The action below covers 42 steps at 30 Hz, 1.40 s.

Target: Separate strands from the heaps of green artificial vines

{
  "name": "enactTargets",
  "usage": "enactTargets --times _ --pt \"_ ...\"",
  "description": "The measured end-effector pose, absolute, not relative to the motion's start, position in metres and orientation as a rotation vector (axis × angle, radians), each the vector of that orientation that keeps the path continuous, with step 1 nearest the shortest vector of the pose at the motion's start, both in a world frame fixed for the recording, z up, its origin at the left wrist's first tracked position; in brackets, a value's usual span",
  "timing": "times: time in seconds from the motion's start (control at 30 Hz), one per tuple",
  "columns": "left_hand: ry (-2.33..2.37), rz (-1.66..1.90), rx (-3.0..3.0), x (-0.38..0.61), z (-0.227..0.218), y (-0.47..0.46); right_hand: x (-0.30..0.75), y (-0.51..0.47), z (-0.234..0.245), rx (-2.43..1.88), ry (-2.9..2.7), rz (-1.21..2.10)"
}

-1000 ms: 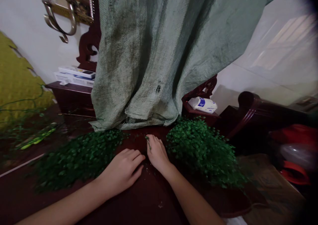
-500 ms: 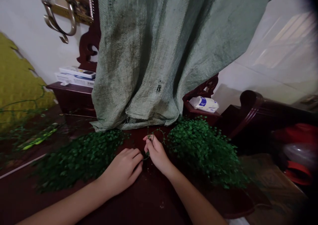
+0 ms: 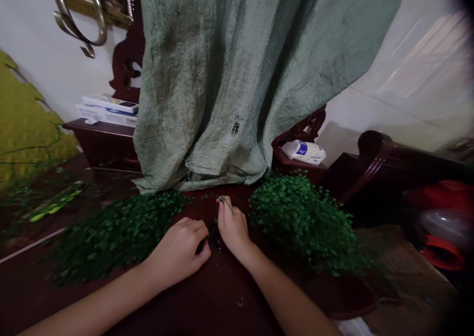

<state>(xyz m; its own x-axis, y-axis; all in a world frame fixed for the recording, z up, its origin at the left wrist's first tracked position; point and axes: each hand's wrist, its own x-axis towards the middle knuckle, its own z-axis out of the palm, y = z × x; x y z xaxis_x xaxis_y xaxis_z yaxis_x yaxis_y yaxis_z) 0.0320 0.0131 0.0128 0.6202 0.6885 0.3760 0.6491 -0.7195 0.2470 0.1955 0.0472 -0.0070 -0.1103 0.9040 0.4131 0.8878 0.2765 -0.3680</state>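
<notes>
My left hand [image 3: 179,249] rests on the dark wooden table [image 3: 222,296], its fingers curled and pinching one end of a thin green sprig [image 3: 226,203]. My right hand [image 3: 232,226] sits just right of it, fingers closed on the same sprig, whose leafy tip lies across my fingers. A flat heap of small green leaves [image 3: 114,232] lies to the left of my hands. A taller mound of the same greenery [image 3: 301,217] stands to the right.
A big grey-green woven sack [image 3: 237,79] hangs down onto the table behind my hands. Boxes [image 3: 107,111] lie on a side table at the left, a tissue pack [image 3: 303,152] on carved furniture at the right. Red objects [image 3: 440,227] are at the far right.
My right hand lifted the sprig half a second ago and has lowered it again. My left hand's fingers have curled in toward the sprig's end. The camera has shifted slightly.
</notes>
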Motion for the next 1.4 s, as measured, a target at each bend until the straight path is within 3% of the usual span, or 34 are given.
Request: enactTargets --times 0.73,1.4 --pt "1.156 0.622 2.632 0.0337 0.017 0.01 0.1936 0.0464 -0.0037 -1.782 -1.968 0.001" --pt "1.0 0.805 2.337 0.0353 0.016 0.01 0.1897 0.0431 -0.0015 -1.754 -1.94 -0.06"
